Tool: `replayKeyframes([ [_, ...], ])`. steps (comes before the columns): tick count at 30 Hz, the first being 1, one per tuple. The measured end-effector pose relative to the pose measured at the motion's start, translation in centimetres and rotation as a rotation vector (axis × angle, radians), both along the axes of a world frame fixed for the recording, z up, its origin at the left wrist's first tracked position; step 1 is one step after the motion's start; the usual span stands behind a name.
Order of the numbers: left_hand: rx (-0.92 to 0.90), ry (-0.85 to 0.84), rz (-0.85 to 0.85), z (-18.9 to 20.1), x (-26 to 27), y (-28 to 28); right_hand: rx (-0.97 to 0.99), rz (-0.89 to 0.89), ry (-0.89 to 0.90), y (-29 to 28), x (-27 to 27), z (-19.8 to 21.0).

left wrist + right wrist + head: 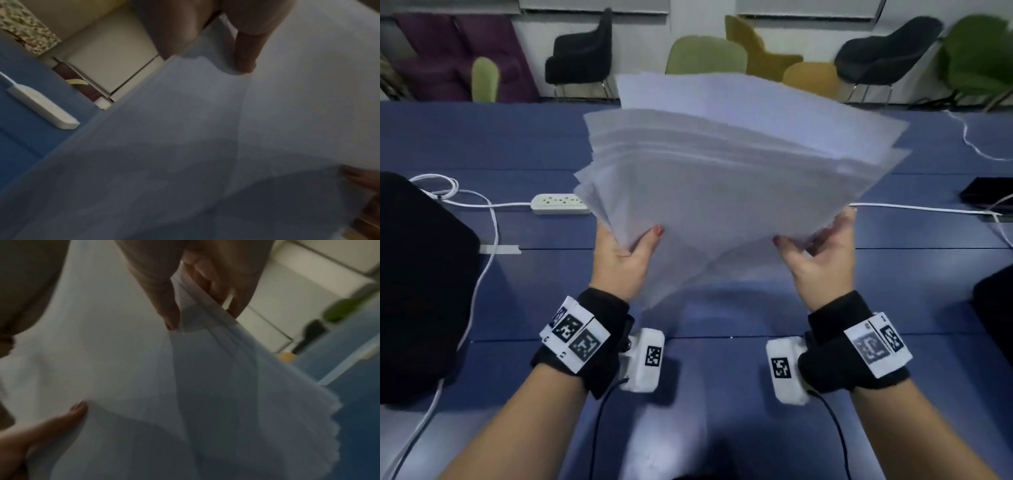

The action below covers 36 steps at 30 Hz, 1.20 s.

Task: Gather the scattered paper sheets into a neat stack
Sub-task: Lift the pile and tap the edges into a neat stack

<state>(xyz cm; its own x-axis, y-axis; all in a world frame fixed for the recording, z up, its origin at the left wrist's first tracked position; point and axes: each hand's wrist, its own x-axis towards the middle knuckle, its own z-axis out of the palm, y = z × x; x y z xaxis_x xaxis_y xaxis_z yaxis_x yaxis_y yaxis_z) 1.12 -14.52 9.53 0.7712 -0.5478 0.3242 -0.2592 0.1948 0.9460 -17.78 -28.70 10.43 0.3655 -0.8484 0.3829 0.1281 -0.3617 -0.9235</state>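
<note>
Paper sheets (726, 178) white, fanned unevenly, lifted above blue table (482, 144), left hand (625, 255) and right hand (816, 253) fingers pinching lower corners.

Bare table (544, 144) ahead-left; power strip (560, 204), its cable (482, 204) and a black object (417, 284) crowd the left.

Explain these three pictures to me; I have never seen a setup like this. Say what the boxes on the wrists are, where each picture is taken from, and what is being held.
No machine here: a person works with bare hands. The big picture comes from a camera on the head, looking down. Each white box strapped to a wrist is another camera, giving the two blurry close-ups along the fingers. The left hand and the right hand both grip the near edge of a fanned, uneven bundle of paper sheets, lifted above the blue table. On the table lie a white power strip with its cable, and dark objects at the sides. Chairs stand behind.
</note>
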Motion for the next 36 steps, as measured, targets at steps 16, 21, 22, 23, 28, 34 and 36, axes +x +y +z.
replayKeyframes([
  [16, 0.111, 0.056, -0.042, -0.1, -0.2, -0.1, 0.058, 0.097, 0.192, 0.6, -1.3, -0.9],
  [21, 0.049, 0.084, -0.043, 1.8, -0.9, 0.0, 0.069, 0.122, 0.145, 0.4, -0.4, -0.2],
  [22, 0.037, 0.086, -0.041, 2.2, -0.9, 0.0, 0.069, 0.107, 0.139, 0.3, -0.4, 0.0],
  [23, 0.016, 0.083, -0.039, 2.5, -0.8, 0.1, 0.077, 0.088, 0.127, 0.1, -0.5, 0.2],
  [28, -0.029, -0.03, -0.073, 3.4, -1.2, -0.1, 0.058, 0.098, 0.124, 0.2, -0.2, 1.0],
  [34, -0.072, -0.242, 0.137, 4.0, -2.1, -0.3, -0.193, -0.023, 0.005, 0.9, 0.4, 1.6],
  [36, -0.044, -0.516, 0.226, 4.0, -2.2, -0.6, -0.441, -0.101, 0.127, 1.3, 0.9, 2.3],
])
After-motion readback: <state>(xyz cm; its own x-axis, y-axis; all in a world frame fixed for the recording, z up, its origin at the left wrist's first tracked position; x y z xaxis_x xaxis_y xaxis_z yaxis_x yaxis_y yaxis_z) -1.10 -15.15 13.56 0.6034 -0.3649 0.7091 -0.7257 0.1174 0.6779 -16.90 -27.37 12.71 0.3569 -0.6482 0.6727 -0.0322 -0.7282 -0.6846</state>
